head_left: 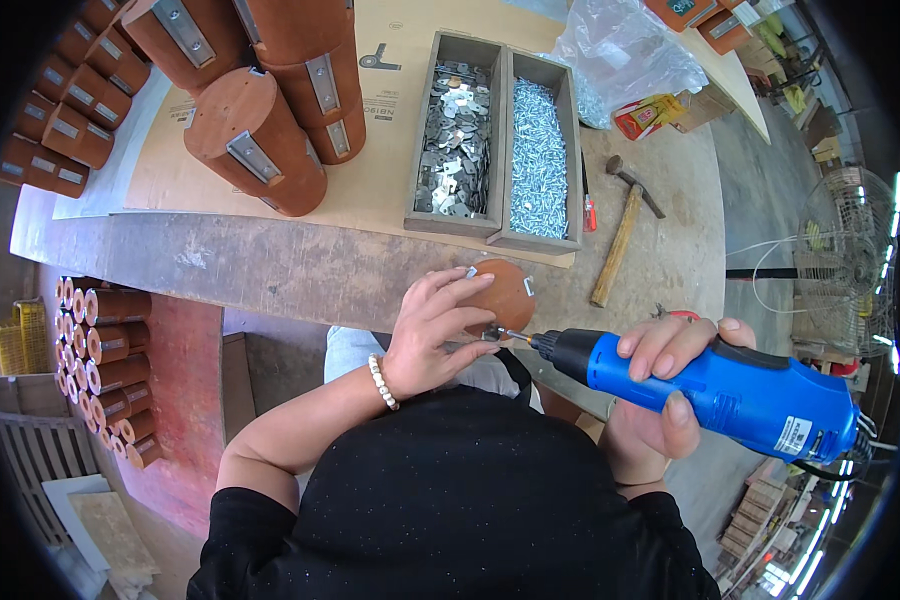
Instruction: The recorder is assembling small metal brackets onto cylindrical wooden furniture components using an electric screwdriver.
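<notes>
At the table's near edge, my left hand (432, 335) grips a reddish-brown cylinder (505, 287), its fingers laid across the top. Small metal plates show on the cylinder's rim, one a silver plate (529, 287) on the right side. My right hand (665, 365) is wrapped round a blue electric screwdriver (745, 400), held sideways. The bit (516, 334) points left and meets a small metal piece (491, 333) by my left fingertips, at the cylinder's near side. Whether a screw sits on the bit is too small to tell.
Beyond stand a wooden box of flat metal plates (457, 140) and a box of screws (538, 160). A hammer (625, 230) and a red-handled screwdriver (589, 212) lie right of them. Finished-looking brown cylinders (255, 140) are stacked left; more cylinders (118, 340) are piled lower left.
</notes>
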### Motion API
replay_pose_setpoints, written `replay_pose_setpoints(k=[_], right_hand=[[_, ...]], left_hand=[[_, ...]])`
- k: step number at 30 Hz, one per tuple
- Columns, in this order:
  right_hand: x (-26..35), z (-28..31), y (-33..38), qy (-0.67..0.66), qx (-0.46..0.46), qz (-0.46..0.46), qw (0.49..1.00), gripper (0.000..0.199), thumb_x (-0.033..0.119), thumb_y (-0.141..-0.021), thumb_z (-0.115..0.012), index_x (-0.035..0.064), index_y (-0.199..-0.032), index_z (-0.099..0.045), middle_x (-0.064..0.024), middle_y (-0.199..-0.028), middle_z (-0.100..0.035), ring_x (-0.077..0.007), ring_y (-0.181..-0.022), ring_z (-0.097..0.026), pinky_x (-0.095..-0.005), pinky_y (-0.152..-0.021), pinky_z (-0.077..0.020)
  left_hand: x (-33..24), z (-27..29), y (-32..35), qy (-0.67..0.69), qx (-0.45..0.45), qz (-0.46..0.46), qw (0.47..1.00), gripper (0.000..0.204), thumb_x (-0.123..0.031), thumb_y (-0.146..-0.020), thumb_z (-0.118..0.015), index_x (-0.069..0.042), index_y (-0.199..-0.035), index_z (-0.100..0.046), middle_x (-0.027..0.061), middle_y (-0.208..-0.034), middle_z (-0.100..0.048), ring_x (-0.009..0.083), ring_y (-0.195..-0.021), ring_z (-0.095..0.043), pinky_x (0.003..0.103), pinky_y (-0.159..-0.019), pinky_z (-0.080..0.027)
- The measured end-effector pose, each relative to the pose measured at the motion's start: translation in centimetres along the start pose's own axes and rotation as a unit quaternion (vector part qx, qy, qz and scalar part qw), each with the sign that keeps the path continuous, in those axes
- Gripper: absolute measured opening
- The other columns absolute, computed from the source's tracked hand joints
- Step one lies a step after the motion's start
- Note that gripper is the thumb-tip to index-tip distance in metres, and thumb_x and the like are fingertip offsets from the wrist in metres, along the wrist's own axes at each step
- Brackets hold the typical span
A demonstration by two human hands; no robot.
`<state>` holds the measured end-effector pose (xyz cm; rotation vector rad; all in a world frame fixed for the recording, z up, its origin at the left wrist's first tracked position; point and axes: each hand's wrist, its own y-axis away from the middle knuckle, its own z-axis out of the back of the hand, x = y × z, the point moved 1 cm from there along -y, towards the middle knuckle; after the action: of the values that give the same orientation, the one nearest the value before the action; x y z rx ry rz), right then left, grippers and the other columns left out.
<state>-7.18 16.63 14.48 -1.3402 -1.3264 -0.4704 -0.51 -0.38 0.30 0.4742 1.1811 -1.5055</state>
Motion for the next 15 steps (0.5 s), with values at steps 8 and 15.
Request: replay_pose_setpoints(k=[8,15], right_hand=[[-0.2,-0.3,0.1,0.022,0.029,0.005,0.999,0.065,0.016,-0.072,-0.07,0.0098,-0.125,-0.032,-0.0076,-0.075,-0.052,-0.0229,-0.065,-0.054,-0.0426,-0.067,-0.0464],[-0.2,-0.3,0.0,0.015,0.01,0.025,1.0,0.065,0.017,-0.072,-0.071,0.01,-0.124,-0.032,-0.0071,-0.074,-0.051,-0.0222,-0.064,-0.054,-0.0413,-0.065,-0.047]], left_hand=[[-0.5,0.2,0.1,-0.011,-0.022,0.03,0.999,0.042,-0.015,-0.058,-0.08,-0.012,-0.097,-0.065,0.0114,-0.125,-0.051,0.0325,-0.115,-0.047,0.047,-0.096,-0.034],[-0.3,0.3,0.0,-0.072,0.003,-0.054,0.996,0.047,-0.017,-0.06,-0.078,-0.015,-0.103,-0.062,0.0104,-0.123,-0.051,0.031,-0.116,-0.047,0.053,-0.097,-0.029]])
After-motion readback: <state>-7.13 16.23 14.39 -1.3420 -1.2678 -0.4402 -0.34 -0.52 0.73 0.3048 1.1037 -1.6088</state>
